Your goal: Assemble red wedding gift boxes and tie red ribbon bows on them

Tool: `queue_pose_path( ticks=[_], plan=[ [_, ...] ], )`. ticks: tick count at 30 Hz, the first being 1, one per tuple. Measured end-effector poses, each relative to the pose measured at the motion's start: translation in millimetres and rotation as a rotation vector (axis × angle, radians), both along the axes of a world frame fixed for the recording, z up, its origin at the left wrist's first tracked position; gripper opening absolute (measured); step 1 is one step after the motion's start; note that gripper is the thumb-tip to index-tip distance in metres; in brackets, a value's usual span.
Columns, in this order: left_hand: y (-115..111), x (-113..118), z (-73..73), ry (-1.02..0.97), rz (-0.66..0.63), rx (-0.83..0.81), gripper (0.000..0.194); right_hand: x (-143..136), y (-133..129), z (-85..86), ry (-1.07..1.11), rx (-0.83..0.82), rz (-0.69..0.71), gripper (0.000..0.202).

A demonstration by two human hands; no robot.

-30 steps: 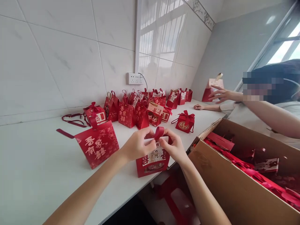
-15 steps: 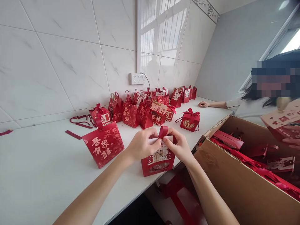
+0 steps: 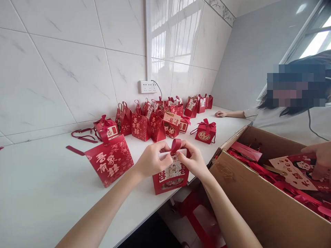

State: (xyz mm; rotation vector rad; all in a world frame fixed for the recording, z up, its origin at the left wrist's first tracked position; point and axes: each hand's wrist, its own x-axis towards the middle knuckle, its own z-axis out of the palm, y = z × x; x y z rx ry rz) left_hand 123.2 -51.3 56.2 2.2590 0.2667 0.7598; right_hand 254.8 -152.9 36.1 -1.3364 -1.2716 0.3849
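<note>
A red gift box (image 3: 172, 175) with a cartoon couple on its front and a small window stands near the table's front edge. My left hand (image 3: 155, 160) pinches the left side of its folded top. My right hand (image 3: 190, 158) grips the top's right side, its thumb by the base of the ribbon. Between my hands a dark red ribbon loop (image 3: 176, 145) rises from the top edge. To the left leans a larger red gift box (image 3: 110, 160) with white characters, its ribbon strip (image 3: 74, 150) sticking out sideways.
Several red gift boxes (image 3: 141, 125) stand along the tiled wall on the white table (image 3: 38, 193). A small box with a bow (image 3: 205, 131) sits apart. At right, a cardboard carton (image 3: 240, 193) holds more boxes, with another person's hand (image 3: 322, 160) over it. A red stool (image 3: 198, 220) is below.
The other person has lowered a pink-and-red gift box into the carton. My hands keep their hold on the box top, and the view has shifted slightly.
</note>
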Motion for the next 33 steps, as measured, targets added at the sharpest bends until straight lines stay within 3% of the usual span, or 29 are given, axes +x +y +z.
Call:
queue_pose_path(
  ticks=[6,25,33],
  plan=[
    [2.5,0.0,-3.2,-0.017,-0.047,0.011,0.009,1.2,0.6,-2.2,-0.001,-0.002,-0.006,0.011],
    [-11.5,1.4,9.2,0.078,0.180,0.081,0.015,1.7,-0.9,-0.5,-0.123,-0.019,-0.073,0.014],
    [-14.3,5.9,-0.5,-0.004,0.273,0.189,0.015,1.6,-0.4,-0.8,-0.029,-0.070,-0.010,0.013]
  ],
)
